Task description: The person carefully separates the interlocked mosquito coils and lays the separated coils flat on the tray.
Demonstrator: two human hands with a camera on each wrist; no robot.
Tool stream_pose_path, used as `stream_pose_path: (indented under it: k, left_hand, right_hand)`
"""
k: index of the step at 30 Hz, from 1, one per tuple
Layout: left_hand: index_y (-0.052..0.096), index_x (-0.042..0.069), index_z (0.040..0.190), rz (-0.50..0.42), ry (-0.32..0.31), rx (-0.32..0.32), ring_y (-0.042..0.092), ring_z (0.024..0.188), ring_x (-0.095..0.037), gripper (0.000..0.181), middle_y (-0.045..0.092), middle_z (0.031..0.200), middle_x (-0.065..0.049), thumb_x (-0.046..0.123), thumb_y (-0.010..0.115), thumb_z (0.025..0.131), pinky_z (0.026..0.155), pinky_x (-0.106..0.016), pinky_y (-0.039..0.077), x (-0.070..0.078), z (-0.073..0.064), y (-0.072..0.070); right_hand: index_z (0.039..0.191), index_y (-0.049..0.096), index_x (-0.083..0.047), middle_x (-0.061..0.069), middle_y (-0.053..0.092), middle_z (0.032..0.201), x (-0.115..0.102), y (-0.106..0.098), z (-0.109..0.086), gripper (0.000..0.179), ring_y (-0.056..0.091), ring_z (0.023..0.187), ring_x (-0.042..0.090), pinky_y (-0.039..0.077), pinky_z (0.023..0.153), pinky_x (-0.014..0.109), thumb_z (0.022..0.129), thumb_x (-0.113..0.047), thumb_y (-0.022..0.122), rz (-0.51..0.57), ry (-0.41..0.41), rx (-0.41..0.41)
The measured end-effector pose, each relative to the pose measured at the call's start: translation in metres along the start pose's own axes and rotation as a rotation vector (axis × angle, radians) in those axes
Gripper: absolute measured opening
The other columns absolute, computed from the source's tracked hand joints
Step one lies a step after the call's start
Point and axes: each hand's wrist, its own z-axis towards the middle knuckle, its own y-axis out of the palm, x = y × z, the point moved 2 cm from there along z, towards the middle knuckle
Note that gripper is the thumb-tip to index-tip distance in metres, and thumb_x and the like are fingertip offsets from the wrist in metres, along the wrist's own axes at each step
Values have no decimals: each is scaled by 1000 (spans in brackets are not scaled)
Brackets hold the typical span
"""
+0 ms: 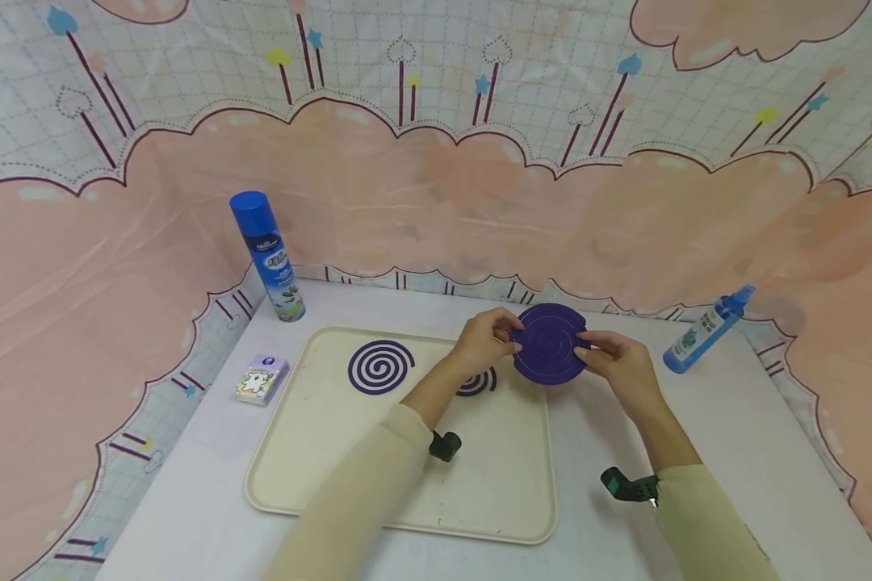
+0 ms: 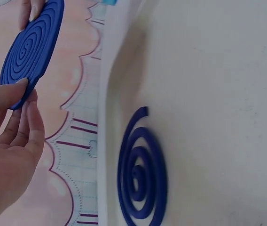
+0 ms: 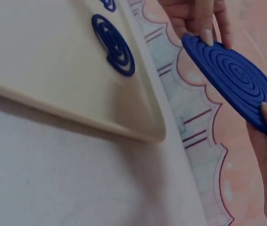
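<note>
Both hands hold a dark blue, tightly wound mosquito coil disc up beyond the tray's far right corner. My left hand pinches its left edge, thumb on the near face and fingers behind, as the left wrist view shows. The right hand pinches the opposite edge between thumb and fingers. On the cream tray lies a single loose-wound mosquito coil. Another single coil lies to its right, partly hidden by the left forearm. Both loose coils lie near the tray's far side.
A blue spray can stands behind the tray's far left corner. Left of the tray lies a small purple-and-white pack. A blue spray bottle is at the far right. Patterned cloth hangs behind the white table.
</note>
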Motion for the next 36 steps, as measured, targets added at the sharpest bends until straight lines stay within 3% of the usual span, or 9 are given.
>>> stream_pose_path:
  k: [6,11,15,21,27,36]
  left_hand:
    - [67,2,115,-114,20,26,65,94,-16,30,72,118,-16,-3,75,87,77,-18,55,9,-11,-22]
    - [68,1,114,-185,32,75,66,91,-14,30,71,117,-17,-4,76,86,77,-18,57,10,-18,-34]
    - [69,1,113,-192,57,116,67,90,-13,29,72,114,-18,-4,76,86,78,-19,57,10,-21,-42]
    - [70,1,112,-214,33,166,66,86,-9,30,72,109,-16,-5,77,84,77,-18,56,4,-28,-54]
    - [70,0,111,-243,34,208,64,83,-6,30,70,101,-12,-6,77,83,73,-17,54,5,-38,-66]
    - [70,0,113,-253,42,254,64,86,-7,29,70,106,-12,-4,77,85,72,-15,54,12,-46,-81]
  right_hand:
    - [127,63,8,-25,68,100,-16,12,3,42,68,92,-8,59,81,12,95,-16,74,12,-70,58]
    - [128,62,8,-22,70,104,-27,19,3,41,68,94,-6,59,82,13,94,-11,73,69,-104,29]
    - [131,60,7,-23,66,110,-33,25,4,42,68,97,-7,58,83,12,95,-10,72,52,-133,-24]
    - [134,55,10,-18,67,116,-37,36,6,45,71,96,-3,61,82,18,92,1,71,142,-155,-112]
    - [130,56,13,-13,72,104,-44,46,6,41,73,91,0,62,79,21,93,2,70,195,-207,-98]
    - [132,56,10,-16,72,108,-61,59,11,43,73,90,2,63,79,23,92,5,69,212,-219,-106]
